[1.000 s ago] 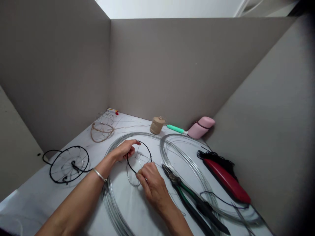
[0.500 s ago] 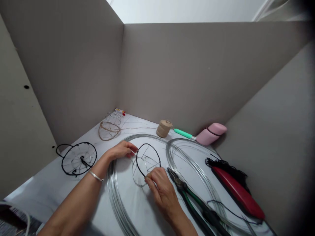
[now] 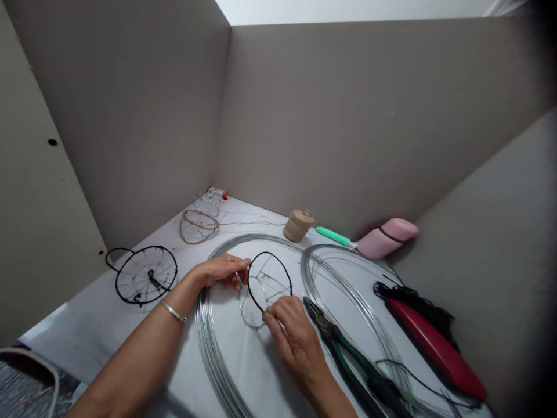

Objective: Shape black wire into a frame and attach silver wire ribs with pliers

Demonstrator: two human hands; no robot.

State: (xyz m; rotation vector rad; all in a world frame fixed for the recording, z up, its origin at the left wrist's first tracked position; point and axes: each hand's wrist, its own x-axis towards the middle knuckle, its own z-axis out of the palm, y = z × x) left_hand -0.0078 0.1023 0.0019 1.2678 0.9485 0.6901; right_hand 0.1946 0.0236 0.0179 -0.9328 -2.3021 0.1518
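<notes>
The right hand [image 3: 292, 332] is clamped on the black ring [image 3: 267, 252]; the left hand [image 3: 226, 271] is beside its rim, grip I cannot tell.

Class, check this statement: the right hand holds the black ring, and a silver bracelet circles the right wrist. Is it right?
Not quite. The head view shows the silver bracelet on the left wrist. The right hand does hold the black ring.

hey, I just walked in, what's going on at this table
A person's right grip holds a black-rimmed wire frame, with the left grip at its left edge; whether that one pinches it is hard to tell. A wire coil lies on the table, pliers to the right, another frame to the left.
</notes>
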